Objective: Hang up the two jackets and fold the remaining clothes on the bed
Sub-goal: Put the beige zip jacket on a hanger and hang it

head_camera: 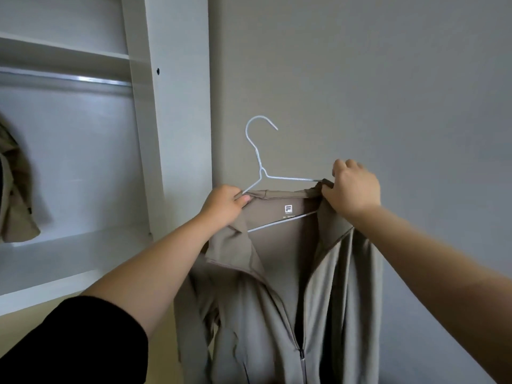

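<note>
Nearest the camera was the person's black sleeve (74, 345) on the left arm, with both bare forearms reaching up and forward. The left hand (224, 206) pinched the taupe jacket (266, 314) at its left shoulder, right where the hanger's arm ran into the cloth. The right hand (353, 187) had its fingers (329, 194) clenched around the bunched fabric at the other shoulder, over the far end of the wire. The white wire hanger (261, 169) stood up between the two hands, hook free in the air against the grey wall (388, 79) — it hung on nothing yet. The jacket drooped open below, zip parted near the bottom, its collar label facing the camera.

To the left, the white wardrobe (166, 106) stood open with its metal rail (66, 79) bare in the part visible. A second tan garment (16, 187) hung at the far left edge — probably the first jacket, though blur made that uncertain. By that reading, one jacket was up and this one was being seated on its hanger. Hooking it on the rail remained, and then the folding; the bed was out of view.
</note>
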